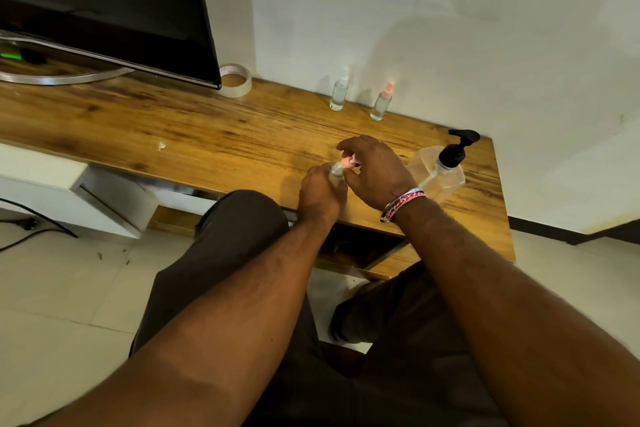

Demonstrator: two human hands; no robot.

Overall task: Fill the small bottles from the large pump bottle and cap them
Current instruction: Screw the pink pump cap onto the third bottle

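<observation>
My left hand (320, 191) grips a small clear bottle (335, 173) near the table's front edge. My right hand (375, 172) pinches the pink spray cap (348, 163) at the top of that bottle. The large clear pump bottle (438, 173) with a black pump head stands just right of my right hand. Two small capped bottles stand at the back by the wall: one with a white cap (339, 91) and one with a pink cap (382, 103).
A wooden table (207, 135) carries a dark monitor (104, 7) on a metal stand at the left and a roll of tape (237, 80) beside it. A white wall runs behind. My knees are below the table's front edge. Cables lie on the tiled floor, left.
</observation>
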